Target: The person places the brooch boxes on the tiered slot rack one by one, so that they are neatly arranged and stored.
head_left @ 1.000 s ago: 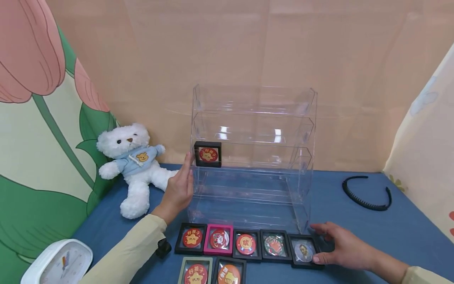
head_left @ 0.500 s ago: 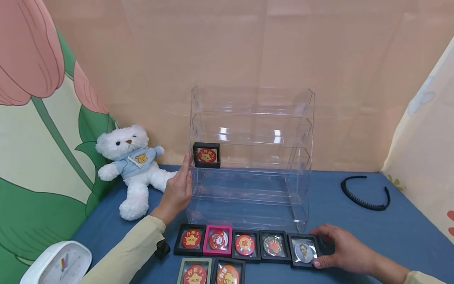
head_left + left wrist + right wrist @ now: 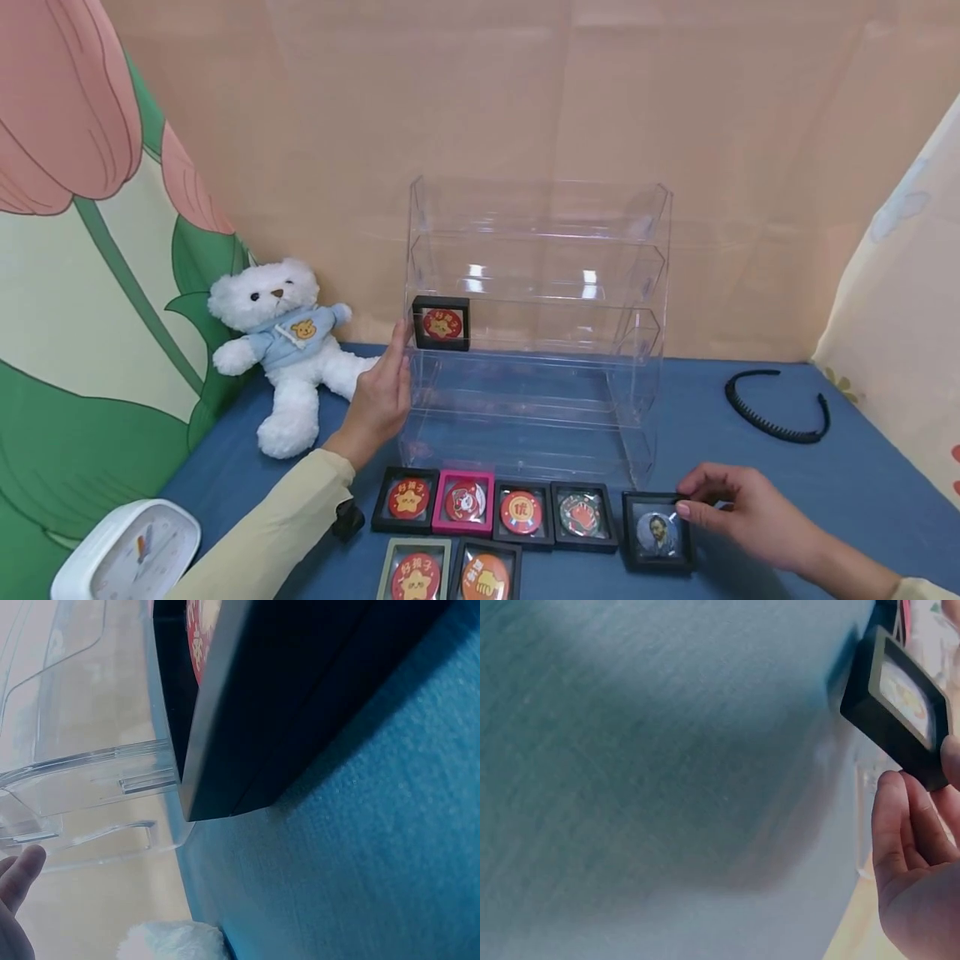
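My right hand (image 3: 757,517) pinches a black display frame (image 3: 657,535) by its right side, thumb on the front edge. A round badge with a portrait sits inside it. In the right wrist view the frame (image 3: 900,705) is tilted up from the blue cloth. My left hand (image 3: 378,404) touches the left side of the clear acrylic rack (image 3: 532,358) with straight fingers. One black frame with a red badge (image 3: 441,323) stands at the left end of a middle tier. In front of the rack, several framed badges lie in a row, a pink frame (image 3: 462,502) among them.
Two more frames, a grey-green one (image 3: 415,571) and a black one (image 3: 485,571), lie nearer the front edge. A white teddy bear (image 3: 292,350) sits left of the rack, behind a white clock (image 3: 123,550). A black headband (image 3: 776,417) lies at the right.
My right hand has shifted right with the portrait frame, opening a gap from its neighbour in the row. The left hand keeps its place at the rack.
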Available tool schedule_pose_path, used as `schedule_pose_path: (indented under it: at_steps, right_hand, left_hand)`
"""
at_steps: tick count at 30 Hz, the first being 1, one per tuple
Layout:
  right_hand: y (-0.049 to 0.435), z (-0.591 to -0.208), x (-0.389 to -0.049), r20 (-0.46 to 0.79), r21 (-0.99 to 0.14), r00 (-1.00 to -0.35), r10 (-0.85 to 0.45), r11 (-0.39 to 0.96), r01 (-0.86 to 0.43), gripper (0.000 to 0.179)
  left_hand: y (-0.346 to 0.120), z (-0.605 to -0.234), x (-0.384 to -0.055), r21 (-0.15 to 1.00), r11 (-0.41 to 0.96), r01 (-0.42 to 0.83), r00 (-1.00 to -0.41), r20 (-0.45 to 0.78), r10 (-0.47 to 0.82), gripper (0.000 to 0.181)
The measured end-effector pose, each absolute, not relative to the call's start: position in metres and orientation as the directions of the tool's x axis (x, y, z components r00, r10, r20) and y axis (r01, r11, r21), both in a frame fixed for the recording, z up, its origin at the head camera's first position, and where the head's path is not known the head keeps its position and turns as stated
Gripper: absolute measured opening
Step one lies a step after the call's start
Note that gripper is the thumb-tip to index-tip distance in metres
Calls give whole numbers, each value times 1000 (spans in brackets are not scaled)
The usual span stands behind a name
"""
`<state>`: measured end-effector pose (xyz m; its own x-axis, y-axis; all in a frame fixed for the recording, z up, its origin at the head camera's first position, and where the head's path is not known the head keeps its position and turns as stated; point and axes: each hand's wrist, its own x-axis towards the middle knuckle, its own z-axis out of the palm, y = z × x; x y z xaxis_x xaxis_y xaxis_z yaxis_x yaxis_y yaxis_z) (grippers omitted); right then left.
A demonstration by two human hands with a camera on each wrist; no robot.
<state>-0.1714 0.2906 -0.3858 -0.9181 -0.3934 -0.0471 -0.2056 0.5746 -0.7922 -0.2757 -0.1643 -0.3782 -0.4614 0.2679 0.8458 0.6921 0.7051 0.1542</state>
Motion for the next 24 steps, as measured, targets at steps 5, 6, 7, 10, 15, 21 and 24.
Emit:
schedule_pose_path:
  at_steps: [5, 6, 7, 10, 15, 21, 24]
  right_hand:
    - [292, -378, -171, 22, -764, -933, -359, 597, -247, 20]
    - [293, -377, -171, 27, -762, -935, -353, 598, -248, 19]
    - [293, -376, -170, 32, -761, -937, -347, 599, -248, 19]
    - [292, -372, -170, 33, -751, -949, -315, 618, -231, 19]
    - [291, -368, -170, 49, -723, -964, -262, 657, -215, 20]
    - [292, -365, -169, 72, -730, -964, -256, 646, -226, 19]
    - [292, -363, -169, 68, -731, -964, -256, 645, -223, 19]
  left_hand:
    - [-164, -377, -275, 162, 709, 686, -474, 839, 267, 54]
    - [-164, -377, -275, 163, 709, 686, -475, 838, 267, 53]
    - [-164, -377, -275, 165, 708, 686, -477, 837, 267, 52]
    - [-164, -378, -275, 168, 706, 687, -481, 834, 270, 54]
    - [-164, -378, -275, 179, 708, 683, -494, 827, 268, 67]
    - [-164, -378, -275, 183, 706, 684, -499, 823, 271, 72]
    - [-164, -379, -275, 185, 705, 685, -501, 822, 271, 71]
